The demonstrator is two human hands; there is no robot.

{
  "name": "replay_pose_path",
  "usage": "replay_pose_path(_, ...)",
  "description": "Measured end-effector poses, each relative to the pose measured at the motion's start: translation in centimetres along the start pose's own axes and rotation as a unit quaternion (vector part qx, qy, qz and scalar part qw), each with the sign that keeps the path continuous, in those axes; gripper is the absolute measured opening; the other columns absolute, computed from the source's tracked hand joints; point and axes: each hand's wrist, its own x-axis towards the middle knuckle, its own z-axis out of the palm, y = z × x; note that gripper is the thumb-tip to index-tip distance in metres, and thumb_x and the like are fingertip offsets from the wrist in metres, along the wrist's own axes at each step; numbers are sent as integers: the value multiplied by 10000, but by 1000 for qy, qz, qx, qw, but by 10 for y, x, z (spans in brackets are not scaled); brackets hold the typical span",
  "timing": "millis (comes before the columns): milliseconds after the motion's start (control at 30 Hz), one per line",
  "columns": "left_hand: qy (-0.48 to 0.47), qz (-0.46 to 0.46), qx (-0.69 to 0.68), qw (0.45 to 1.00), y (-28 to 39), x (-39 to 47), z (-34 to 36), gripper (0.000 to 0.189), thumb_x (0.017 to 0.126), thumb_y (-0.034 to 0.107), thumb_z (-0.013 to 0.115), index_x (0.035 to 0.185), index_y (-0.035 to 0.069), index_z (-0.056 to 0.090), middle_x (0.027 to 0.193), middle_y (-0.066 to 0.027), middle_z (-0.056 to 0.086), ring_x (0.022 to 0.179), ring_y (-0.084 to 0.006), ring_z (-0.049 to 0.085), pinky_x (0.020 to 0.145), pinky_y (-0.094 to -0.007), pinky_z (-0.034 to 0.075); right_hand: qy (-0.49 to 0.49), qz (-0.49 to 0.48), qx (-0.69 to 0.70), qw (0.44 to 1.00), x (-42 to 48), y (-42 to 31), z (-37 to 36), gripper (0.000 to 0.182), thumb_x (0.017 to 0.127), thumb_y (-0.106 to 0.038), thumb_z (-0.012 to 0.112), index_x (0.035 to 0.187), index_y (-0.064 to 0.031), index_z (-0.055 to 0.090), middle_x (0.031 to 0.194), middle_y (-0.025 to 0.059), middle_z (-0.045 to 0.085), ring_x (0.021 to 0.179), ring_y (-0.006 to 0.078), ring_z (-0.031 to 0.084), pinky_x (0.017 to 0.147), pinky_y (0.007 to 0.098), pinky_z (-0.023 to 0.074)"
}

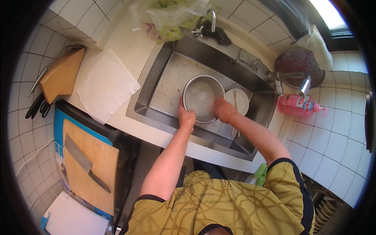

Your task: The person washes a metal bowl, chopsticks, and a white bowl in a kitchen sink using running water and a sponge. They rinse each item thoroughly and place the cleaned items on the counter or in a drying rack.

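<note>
A round stainless steel basin [202,91], with what looks like water in its bottom, is in the sink [166,85]. My left hand [187,117] grips its near-left rim, thumb at the edge and fingers along the outer wall. Motion blurs my right hand [223,109], which is at the basin's right rim with the fingertips over the inside; whether it holds anything cannot be made out. Just right of the basin a white plate [241,101] lies in the sink, with a pair of wooden chopsticks [235,102] across it, partly behind my right forearm.
A faucet [305,85] and a pink pump bottle [296,105] stand at the right. Behind the sink are a bag of vegetables [173,17] and a second tap [213,19]. Leftward are a white cloth [107,86], a knife block [63,75], and a cleaver [78,152] on a cutting board [102,158].
</note>
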Motion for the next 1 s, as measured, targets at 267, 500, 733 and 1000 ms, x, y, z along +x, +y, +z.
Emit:
replay_pose_path(267, 10, 41, -14, 999, -15, 11, 0, 696, 658, -91, 336, 1323, 56, 193, 1243, -130, 413, 1065, -212, 462, 836, -267, 383, 167, 75, 396, 900, -7, -76, -20, 397, 649, -73, 571, 1038, -69, 490, 922, 118, 577, 853, 313, 536, 743, 397, 419)
replay_pose_path(500, 2, 50, 30, 998, -17, 11, 1, 706, 658, -94, 346, 1327, 61, 180, 1283, -133, 368, 1145, -221, 398, 933, -270, 300, 125, 16, -62, 990, -23, 29, 17, 378, 758, -143, 442, 1135, -160, 464, 1236, 6, 422, 1217, 127, 292, 1041, 408, 123)
replay_pose_path(733, 10, 45, 6, 999, -8, 6, 2, 717, 649, -104, 339, 1328, 53, 169, 1300, -133, 342, 1164, -215, 373, 943, -260, 285, 58, 56, 73, 994, -22, -13, 6, 355, 752, -114, 433, 1099, -155, 498, 1178, 25, 472, 1171, 146, 362, 1030, 420, 162)
replay_pose_path(1000, -1, 73, -21, 997, -16, 13, -1, 707, 643, -109, 328, 1320, 36, 188, 1296, -144, 343, 1153, -217, 385, 939, -261, 291, 72, 74, 367, 925, -12, -58, -6, 358, 712, -75, 461, 1061, -139, 512, 1114, 41, 505, 1070, 189, 450, 1004, 393, 241)
